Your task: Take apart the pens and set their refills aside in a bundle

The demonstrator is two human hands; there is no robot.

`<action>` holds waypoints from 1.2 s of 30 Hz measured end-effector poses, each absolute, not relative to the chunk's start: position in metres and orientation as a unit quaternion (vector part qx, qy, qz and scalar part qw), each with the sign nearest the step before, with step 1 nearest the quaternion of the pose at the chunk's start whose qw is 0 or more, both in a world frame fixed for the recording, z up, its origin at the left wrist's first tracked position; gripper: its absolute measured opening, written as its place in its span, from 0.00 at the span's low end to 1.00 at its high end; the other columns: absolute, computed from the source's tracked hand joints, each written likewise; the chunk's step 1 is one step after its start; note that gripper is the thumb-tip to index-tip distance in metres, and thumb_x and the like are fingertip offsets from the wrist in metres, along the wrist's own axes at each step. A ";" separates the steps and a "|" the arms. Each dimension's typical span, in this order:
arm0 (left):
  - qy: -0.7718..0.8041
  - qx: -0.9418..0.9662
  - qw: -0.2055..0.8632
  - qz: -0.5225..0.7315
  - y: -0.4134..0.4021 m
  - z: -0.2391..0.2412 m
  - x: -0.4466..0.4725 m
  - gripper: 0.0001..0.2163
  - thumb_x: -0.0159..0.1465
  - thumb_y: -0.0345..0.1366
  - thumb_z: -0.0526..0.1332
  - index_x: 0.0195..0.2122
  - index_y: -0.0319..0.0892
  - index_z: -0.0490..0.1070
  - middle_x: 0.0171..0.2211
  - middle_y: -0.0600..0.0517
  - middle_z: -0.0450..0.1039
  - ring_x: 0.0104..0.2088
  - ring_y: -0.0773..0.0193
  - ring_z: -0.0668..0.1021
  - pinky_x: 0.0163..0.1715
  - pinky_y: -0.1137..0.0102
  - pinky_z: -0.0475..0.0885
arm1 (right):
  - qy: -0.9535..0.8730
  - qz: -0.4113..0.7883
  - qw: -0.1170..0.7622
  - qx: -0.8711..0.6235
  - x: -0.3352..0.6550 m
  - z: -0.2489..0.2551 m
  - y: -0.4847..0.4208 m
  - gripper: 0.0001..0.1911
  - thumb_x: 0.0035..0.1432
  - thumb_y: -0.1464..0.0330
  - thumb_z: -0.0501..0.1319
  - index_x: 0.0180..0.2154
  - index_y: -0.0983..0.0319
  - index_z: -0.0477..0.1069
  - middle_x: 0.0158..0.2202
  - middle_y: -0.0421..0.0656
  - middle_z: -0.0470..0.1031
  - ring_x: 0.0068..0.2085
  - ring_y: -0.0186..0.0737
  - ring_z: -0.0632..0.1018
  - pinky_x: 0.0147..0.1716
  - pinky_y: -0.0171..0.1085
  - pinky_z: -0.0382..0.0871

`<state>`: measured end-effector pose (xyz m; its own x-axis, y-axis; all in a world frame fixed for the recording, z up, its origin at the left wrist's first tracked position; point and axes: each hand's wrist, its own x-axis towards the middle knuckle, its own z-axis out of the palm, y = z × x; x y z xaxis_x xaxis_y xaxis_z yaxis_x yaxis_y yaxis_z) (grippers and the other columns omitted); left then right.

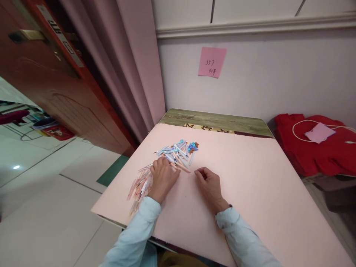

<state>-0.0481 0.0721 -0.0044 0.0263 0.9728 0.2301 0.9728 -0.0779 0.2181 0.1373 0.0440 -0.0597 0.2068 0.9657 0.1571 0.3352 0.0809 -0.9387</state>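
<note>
My left hand point(164, 177) rests over the near edge of a heap of pens and pen parts in light blue and white point(175, 150). Its fingers bend down onto the pieces, with the thumb apart from them. Beside the thumb lies a beige pen barrel point(183, 168). Clear pinkish pen pieces point(140, 185) are spread to the left of this hand, partly hidden by it. My right hand point(209, 185) is just above or on the table, right of the heap, with thumb and fingertips together; anything between them is hidden. Small blue and brown pieces point(192, 147) form a cluster behind.
The table has a pale pink cover point(250, 193) and a wood-look far edge point(222, 118). A pink note point(212, 62) is on the wall. To the right, red cloth point(314, 159) carries a white cable and pink paper. A curtain point(125, 55) and a brown door point(61, 81) stand left.
</note>
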 end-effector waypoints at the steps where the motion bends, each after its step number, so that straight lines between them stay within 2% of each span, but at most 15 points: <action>1: -0.669 -0.722 0.003 -0.176 0.064 -0.003 -0.046 0.15 0.59 0.44 0.61 0.42 0.40 0.67 0.48 0.41 0.68 0.48 0.46 0.68 0.46 0.56 0.62 | -0.544 0.318 0.497 -0.596 0.137 -0.060 0.044 0.14 0.60 0.58 0.60 0.29 0.61 0.74 0.23 0.39 0.73 0.26 0.36 0.71 0.27 0.33 0.62; 4: -0.628 -0.739 0.010 -0.246 0.043 -0.004 -0.035 0.16 0.59 0.42 0.63 0.45 0.40 0.66 0.52 0.39 0.66 0.52 0.45 0.67 0.49 0.54 0.62 | -0.554 0.335 0.506 -0.570 0.136 -0.057 0.041 0.15 0.60 0.58 0.60 0.30 0.62 0.74 0.23 0.39 0.72 0.25 0.35 0.70 0.26 0.33 0.62; 9: -0.560 -0.753 0.000 -0.345 0.029 -0.013 -0.012 0.18 0.59 0.37 0.64 0.49 0.41 0.64 0.56 0.39 0.64 0.56 0.45 0.67 0.53 0.52 0.61 | -0.530 0.468 0.510 -0.489 0.134 -0.044 0.036 0.15 0.57 0.57 0.63 0.33 0.62 0.75 0.24 0.39 0.72 0.24 0.34 0.69 0.25 0.32 0.62; 13: -0.525 -0.747 -0.064 -0.403 0.032 -0.022 0.002 0.20 0.57 0.35 0.66 0.49 0.42 0.64 0.55 0.40 0.66 0.56 0.46 0.67 0.55 0.51 0.62 | -0.471 0.509 0.530 -0.488 0.144 -0.039 0.035 0.13 0.54 0.58 0.65 0.31 0.62 0.74 0.25 0.39 0.74 0.26 0.34 0.71 0.26 0.32 0.64; 17: -0.495 -0.671 -0.263 -0.485 0.037 -0.030 0.013 0.26 0.56 0.37 0.68 0.54 0.43 0.61 0.51 0.42 0.68 0.46 0.56 0.74 0.47 0.58 0.71 | -0.427 0.503 0.545 -0.517 0.163 -0.042 0.036 0.13 0.54 0.58 0.65 0.29 0.62 0.72 0.21 0.37 0.71 0.20 0.30 0.66 0.20 0.30 0.59; 20: -0.481 -0.551 -0.443 -0.519 0.042 -0.037 0.020 0.21 0.59 0.38 0.65 0.53 0.42 0.63 0.47 0.45 0.71 0.37 0.64 0.77 0.40 0.64 0.74 | -0.408 0.492 0.566 -0.522 0.171 -0.046 0.038 0.14 0.55 0.57 0.65 0.30 0.62 0.72 0.21 0.36 0.70 0.19 0.29 0.65 0.18 0.30 0.56; 23: -0.465 -0.450 -0.552 -0.526 0.045 -0.042 0.024 0.17 0.60 0.40 0.64 0.49 0.40 0.68 0.39 0.48 0.74 0.31 0.67 0.77 0.34 0.68 0.75 | -0.401 0.483 0.576 -0.524 0.173 -0.048 0.039 0.14 0.55 0.57 0.64 0.30 0.62 0.73 0.20 0.35 0.67 0.19 0.29 0.64 0.18 0.30 0.56; 28: -0.441 -0.394 -0.615 -0.522 0.047 -0.045 0.023 0.14 0.59 0.41 0.66 0.41 0.38 0.72 0.31 0.50 0.76 0.26 0.67 0.77 0.25 0.71 0.75 | -0.420 0.467 0.569 -0.531 0.169 -0.048 0.039 0.16 0.58 0.55 0.63 0.29 0.62 0.73 0.20 0.35 0.66 0.19 0.30 0.64 0.18 0.31 0.57; 33: -0.447 -0.377 -0.628 -0.514 0.047 -0.043 0.021 0.13 0.55 0.40 0.69 0.37 0.38 0.73 0.29 0.50 0.77 0.26 0.65 0.79 0.26 0.70 0.76 | -0.414 0.466 0.575 -0.530 0.168 -0.049 0.038 0.19 0.59 0.52 0.61 0.31 0.62 0.74 0.20 0.35 0.66 0.20 0.31 0.65 0.19 0.32 0.59; 36: -0.450 -0.365 -0.632 -0.515 0.047 -0.042 0.020 0.14 0.55 0.41 0.69 0.36 0.37 0.73 0.29 0.49 0.78 0.25 0.64 0.80 0.25 0.70 0.77 | -0.411 0.475 0.584 -0.514 0.167 -0.049 0.038 0.18 0.57 0.53 0.63 0.34 0.62 0.74 0.23 0.37 0.68 0.21 0.31 0.67 0.21 0.32 0.62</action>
<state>0.0201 0.0475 -0.0419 0.0653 0.9790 -0.1930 -0.3225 0.2037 0.9244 0.1672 0.0378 -0.0486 0.2099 0.9777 -0.0085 -0.1317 0.0197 -0.9911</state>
